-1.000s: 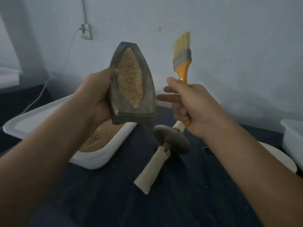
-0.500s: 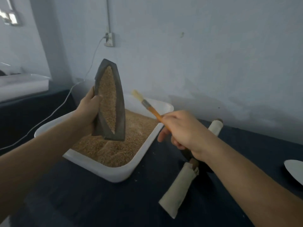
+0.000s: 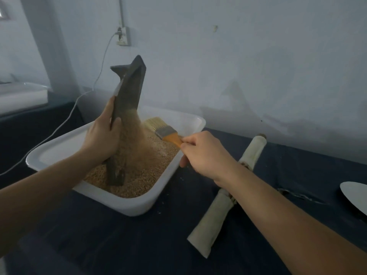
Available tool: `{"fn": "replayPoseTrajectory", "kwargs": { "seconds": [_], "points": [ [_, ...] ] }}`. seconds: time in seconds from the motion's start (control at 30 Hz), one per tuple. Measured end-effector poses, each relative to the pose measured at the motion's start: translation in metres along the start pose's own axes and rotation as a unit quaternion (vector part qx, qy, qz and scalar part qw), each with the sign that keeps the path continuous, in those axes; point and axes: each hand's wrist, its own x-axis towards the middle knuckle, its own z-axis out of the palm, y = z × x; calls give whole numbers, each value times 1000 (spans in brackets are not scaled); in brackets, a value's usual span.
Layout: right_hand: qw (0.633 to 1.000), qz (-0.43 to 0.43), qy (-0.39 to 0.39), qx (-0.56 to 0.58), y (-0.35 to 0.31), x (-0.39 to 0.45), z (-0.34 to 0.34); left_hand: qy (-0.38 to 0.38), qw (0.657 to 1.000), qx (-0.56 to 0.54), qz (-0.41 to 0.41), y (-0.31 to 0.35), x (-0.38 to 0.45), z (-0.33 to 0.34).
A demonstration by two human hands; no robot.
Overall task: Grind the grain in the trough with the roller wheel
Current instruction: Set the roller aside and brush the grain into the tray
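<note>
1. left hand [image 3: 101,139] grips the trough [image 3: 127,108], stood on end in the white tray [image 3: 127,205], grain [image 3: 137,135] spilling rightward.
2. right hand [image 3: 200,153] pinches the brush [image 3: 160,130], bristles just right of the trough's open face.

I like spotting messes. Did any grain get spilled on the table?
A few pale specks lie on the dark table beside the white tub. Otherwise the grain pours from the upended trough into the tub.
</note>
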Motion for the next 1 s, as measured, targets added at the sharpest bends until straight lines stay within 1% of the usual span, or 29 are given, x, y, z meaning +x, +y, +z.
{"fn": "replayPoseTrajectory", "kwargs": {
  "seconds": [0.13, 0.27, 0.47, 0.53, 0.63, 0.73, 0.77, 0.83, 0.93, 1.0],
  "points": [
    [997, -23, 1, -75, -2, 0, 2, 7, 998, 52, 43, 0, -3, 2],
    [991, -47, 19, -122, -5, 1, 3, 10, 993, 84, 85, 4, -8, 0],
    [981, -85, 39, -171, -7, 8, 4, 12, 973, 118, 199, 9, -13, -1],
    [975, -104, 42, -191, -7, 9, 6, 2, 967, 123, 224, 12, -15, 0],
    [963, -149, 42, -223, -7, 11, 9, -4, 964, 114, 239, 17, -17, 1],
    [965, -181, 47, -182, -7, 14, 10, -3, 966, 69, 249, 20, -19, -1],
    [969, -185, 63, -153, -6, 15, 10, 0, 966, 52, 252, 21, -20, -2],
    [969, -188, 119, -102, -3, 15, 9, 15, 967, 26, 252, 21, -21, -3],
    [952, -193, 226, -72, -7, 19, 6, 37, 971, 3, 234, 22, -22, -1],
    [938, -202, 274, -68, -14, 22, 5, 34, 972, 0, 232, 21, -21, 0]
  ]
}}
